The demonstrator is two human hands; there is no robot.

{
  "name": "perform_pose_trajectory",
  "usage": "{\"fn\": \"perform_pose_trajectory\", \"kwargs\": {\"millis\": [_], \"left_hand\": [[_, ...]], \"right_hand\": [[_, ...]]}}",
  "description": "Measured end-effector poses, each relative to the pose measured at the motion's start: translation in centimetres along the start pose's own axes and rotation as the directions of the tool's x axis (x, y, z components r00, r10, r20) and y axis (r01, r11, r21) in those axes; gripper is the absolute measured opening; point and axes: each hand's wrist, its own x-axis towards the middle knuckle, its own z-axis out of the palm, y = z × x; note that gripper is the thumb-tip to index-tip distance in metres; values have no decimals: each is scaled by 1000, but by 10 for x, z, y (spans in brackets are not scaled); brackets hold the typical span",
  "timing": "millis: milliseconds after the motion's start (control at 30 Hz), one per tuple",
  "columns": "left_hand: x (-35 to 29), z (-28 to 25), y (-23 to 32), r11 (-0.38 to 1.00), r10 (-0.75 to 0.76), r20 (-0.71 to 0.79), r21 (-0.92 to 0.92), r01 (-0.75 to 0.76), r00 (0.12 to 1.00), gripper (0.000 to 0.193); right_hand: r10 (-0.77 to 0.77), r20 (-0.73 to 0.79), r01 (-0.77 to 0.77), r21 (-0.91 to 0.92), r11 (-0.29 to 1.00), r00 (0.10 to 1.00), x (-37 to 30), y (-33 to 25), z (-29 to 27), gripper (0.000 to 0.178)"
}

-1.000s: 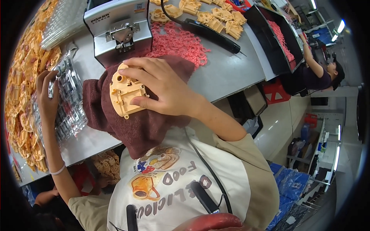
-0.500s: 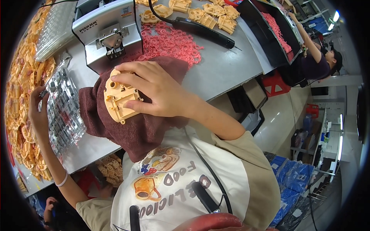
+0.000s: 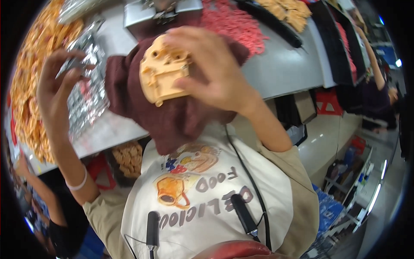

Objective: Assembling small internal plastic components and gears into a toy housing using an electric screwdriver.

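Observation:
A pale yellow moulded plastic housing [image 3: 166,80], with round holes and raised ribs, lies face up on a bunched maroon towel [image 3: 166,131] in front of me. My right hand [image 3: 211,69] grips it from the right, thumb on its lower edge and fingers over its top. To the left, above a clear plastic tray of small metallic parts [image 3: 88,97], my left hand [image 3: 58,88] is raised with fingers and thumb curled toward each other. Blur hides what, if anything, is between its fingertips.
Yellow plastic parts [image 3: 32,99] are heaped at the left. A silver machine [image 3: 164,19] stands behind the towel. Pink plastic rings [image 3: 237,30], a black pen-shaped electric screwdriver [image 3: 276,26] and a black bin [image 3: 340,43] lie to the right. A co-worker's arm [image 3: 373,60] reaches in there.
My left hand has lifted from the tray's edge and moved right, toward the housing. My right hand stays on the housing. The whole view has shifted, so the table sits higher in it.

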Motion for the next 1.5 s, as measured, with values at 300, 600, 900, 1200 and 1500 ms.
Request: {"fn": "perform_pose_trajectory", "kwargs": {"millis": [300,600,900,1200,1500], "left_hand": [[17,67,32,957,252,277,74,-282,927,22],[61,135,-16,288,952,-68,-125,-950,298,21],[38,104,60,831,143,549,386,-402,823,24],[33,113,29,541,620,437,364,-758,652,20],[26,112,19,536,641,315,469,-702,700,27]], "right_hand": [[70,-107,-68,20,997,992,-14,5,-20,51],[135,-141,-142,-36,989,981,-25,11,-34,46],[199,-150,-207,-39,977,968,-35,30,-51,42],[235,-188,-258,-108,960,954,-40,66,-71,30],[342,-126,-357,-123,926,931,-7,60,-69,35]]}}
